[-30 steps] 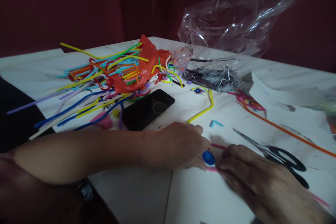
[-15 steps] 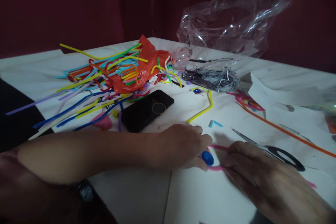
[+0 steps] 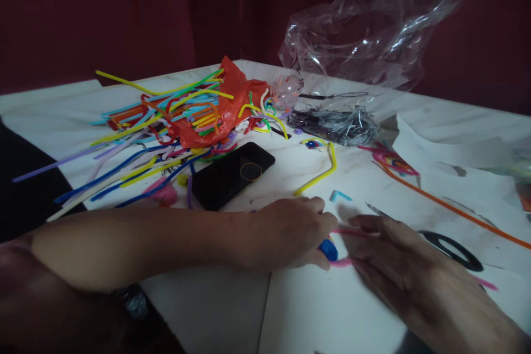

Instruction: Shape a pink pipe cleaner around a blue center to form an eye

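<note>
The blue coil (image 3: 329, 249), wound from pipe cleaner with a pink pipe cleaner (image 3: 342, 261) wrapping its edge, lay on the white bench (image 3: 332, 315) between both hands in the head view. The left hand (image 3: 290, 229) had its grip pinched closed on the coil; the right hand (image 3: 398, 257) pressed the pink strand, fingers closed on it. It looked light, fuzzy and bendable, likely best held by its flat faces. Scissors (image 3: 450, 249) lay just beside the right hand.

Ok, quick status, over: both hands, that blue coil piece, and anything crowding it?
Left hand pinching blue coil. Right hand on pink pipe cleaner at its edge. Scissors close behind right hand, partly hidden.
</note>
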### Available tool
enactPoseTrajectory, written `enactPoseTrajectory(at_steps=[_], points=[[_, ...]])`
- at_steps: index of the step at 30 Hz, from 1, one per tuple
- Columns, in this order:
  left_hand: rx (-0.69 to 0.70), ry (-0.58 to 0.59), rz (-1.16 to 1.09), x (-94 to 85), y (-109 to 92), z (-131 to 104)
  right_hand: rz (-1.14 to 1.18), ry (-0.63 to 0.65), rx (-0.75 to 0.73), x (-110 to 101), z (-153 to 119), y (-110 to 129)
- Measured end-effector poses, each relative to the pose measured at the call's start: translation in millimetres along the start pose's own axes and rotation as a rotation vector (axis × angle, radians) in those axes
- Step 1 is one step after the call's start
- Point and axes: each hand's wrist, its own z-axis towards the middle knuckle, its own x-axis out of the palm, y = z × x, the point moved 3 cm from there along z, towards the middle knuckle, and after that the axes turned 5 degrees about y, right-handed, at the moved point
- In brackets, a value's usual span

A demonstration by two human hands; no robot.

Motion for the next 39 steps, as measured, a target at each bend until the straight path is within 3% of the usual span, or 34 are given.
enactPoseTrajectory(at_steps=[17, 25, 39], points=[[0.008, -0.018, -0.077, 3.4, 0, 0, -0.025, -0.064, -0.018, -3, -1, 11], [-0.006, -0.008, -0.097, 3.5, -2, 1, 0.116, 0.073, 0.083, 1, 7, -6], [0.035, -0.049, -0.042, 6.6, 0, 0, 0.25, 0.151, 0.227, 3, 13, -16]])
